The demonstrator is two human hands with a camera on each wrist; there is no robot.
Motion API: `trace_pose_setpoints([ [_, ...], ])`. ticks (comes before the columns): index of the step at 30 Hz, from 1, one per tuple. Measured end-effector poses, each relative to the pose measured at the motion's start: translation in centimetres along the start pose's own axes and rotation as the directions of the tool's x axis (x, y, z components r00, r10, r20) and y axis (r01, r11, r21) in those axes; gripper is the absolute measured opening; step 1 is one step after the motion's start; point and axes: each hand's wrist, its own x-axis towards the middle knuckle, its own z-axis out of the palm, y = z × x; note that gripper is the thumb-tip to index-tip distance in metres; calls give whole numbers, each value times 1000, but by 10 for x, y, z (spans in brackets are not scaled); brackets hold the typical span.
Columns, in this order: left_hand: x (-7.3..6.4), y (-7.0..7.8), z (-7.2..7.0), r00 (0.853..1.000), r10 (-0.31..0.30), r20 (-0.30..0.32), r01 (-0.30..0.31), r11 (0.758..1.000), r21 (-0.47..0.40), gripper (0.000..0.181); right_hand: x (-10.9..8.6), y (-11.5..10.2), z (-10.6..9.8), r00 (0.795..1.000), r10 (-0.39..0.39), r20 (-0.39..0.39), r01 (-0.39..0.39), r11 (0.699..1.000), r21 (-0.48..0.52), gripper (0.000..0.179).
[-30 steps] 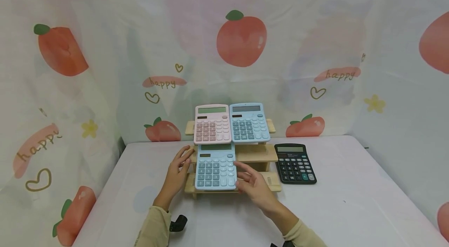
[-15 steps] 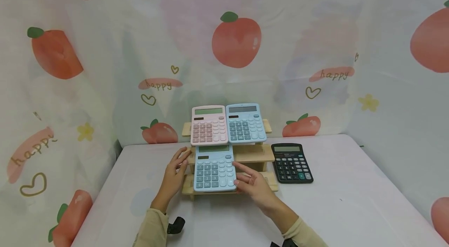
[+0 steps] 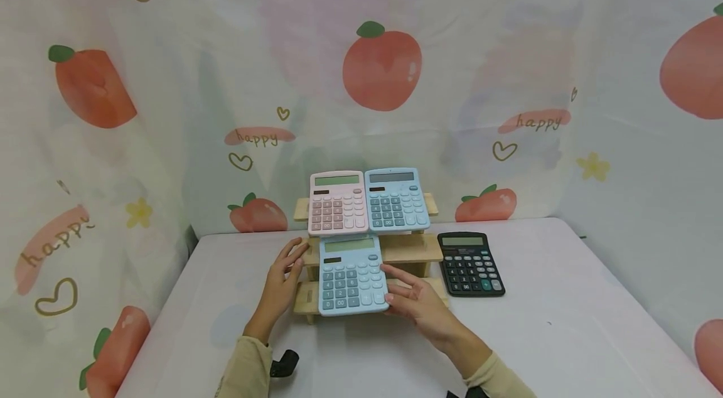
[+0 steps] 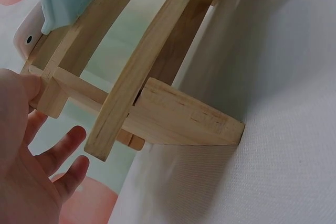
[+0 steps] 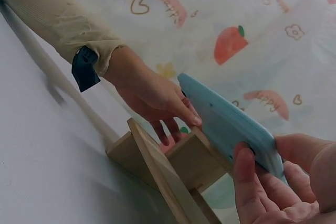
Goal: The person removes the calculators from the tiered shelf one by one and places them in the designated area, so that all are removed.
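My right hand [image 3: 426, 310] pinches the lower right edge of a light blue calculator [image 3: 351, 269], fingers behind it in the right wrist view. That calculator is held in front of the lower tiers of a three-tier wooden stand [image 3: 409, 249], its keys facing me. My left hand [image 3: 278, 288] holds the left end of the stand's middle tier; in the left wrist view its thumb lies against the board end and the other fingers are partly extended. On the top tier a pink calculator [image 3: 337, 202] and another light blue calculator [image 3: 397, 200] lean side by side.
A black calculator [image 3: 471, 264] lies on the white table [image 3: 542, 329], just right of the stand. Behind stands a fruit-patterned backdrop cloth [image 3: 316, 71]. A black device [image 3: 284, 363] sits at the left wrist.
The blue calculator in my right hand has moved slightly right and toward me, off its place against the lower tiers, and tilted a little. The left hand keeps its place on the stand.
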Motion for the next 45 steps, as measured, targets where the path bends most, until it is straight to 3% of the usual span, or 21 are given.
trace_pose_setpoints([
  [10, -1, 0, 1, 1000, -6, 12, 6, 1000, 12, 39, -8, -7, -7, 997, 10, 73, -11, 1000, 11, 70],
  [23, 0, 3, -2, 1000, -22, 11, 22, 1000, 13, 39, -18, -28, -12, 997, 21, 74, -20, 1000, -16, 70],
  [28, -1, 1, -1, 1000, 7, 2, -7, 1000, 15, 38, -22, -34, -17, 998, -7, 64, 8, 1000, -19, 69],
  [37, -1, 1, 0, 999, 44, -17, -44, 999, 0, 37, -27, -42, -32, 986, -119, 114, 118, 993, 15, 59],
  [45, -1, 1, 1, 998, 62, -21, -62, 998, 0, 36, -36, -55, -43, 980, -179, 87, 179, 984, 11, 59],
])
